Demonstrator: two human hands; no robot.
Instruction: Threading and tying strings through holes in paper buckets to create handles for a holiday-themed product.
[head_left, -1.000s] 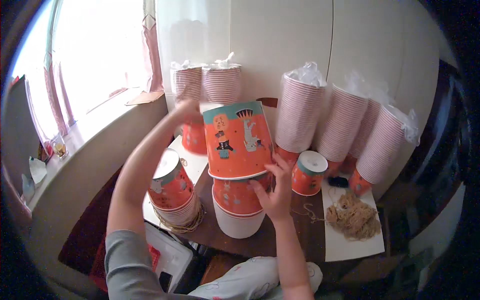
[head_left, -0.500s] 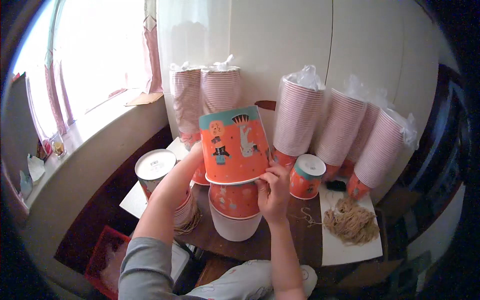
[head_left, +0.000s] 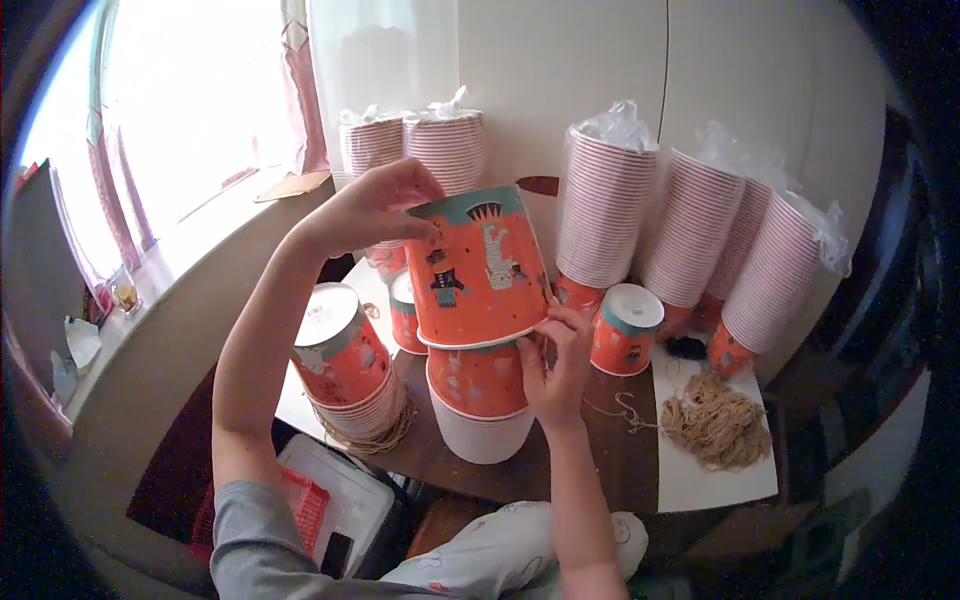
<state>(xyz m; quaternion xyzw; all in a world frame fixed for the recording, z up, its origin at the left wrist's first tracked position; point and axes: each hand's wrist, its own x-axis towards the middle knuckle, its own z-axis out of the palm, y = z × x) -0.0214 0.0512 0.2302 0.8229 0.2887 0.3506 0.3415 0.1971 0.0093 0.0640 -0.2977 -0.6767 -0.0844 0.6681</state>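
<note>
A large orange paper bucket (head_left: 480,275) with a teal band and cartoon figures hangs upside down in front of me, tilted slightly. At its upper left edge, my left hand (head_left: 385,210) grips it, thumb on the printed side and some fingers hidden behind. My right hand (head_left: 562,355) is closed on its lower right rim. Directly below stands another orange bucket (head_left: 480,380), inverted over a white tub (head_left: 485,438); whether the held bucket touches it I cannot tell. Left of these is a stack of inverted orange buckets (head_left: 345,365) with twine (head_left: 385,432) round its foot.
Tall bagged stacks of paper buckets (head_left: 605,210) line the back of the dark table (head_left: 610,450). A small inverted bucket (head_left: 627,330) stands at right, near a heap of tan twine (head_left: 715,425) on a white board (head_left: 700,490). A plastic bin (head_left: 350,490) sits lower left.
My left hand has risen from behind the bucket's left side to its upper left edge. My right hand stays on the rim. The view has shifted slightly.
</note>
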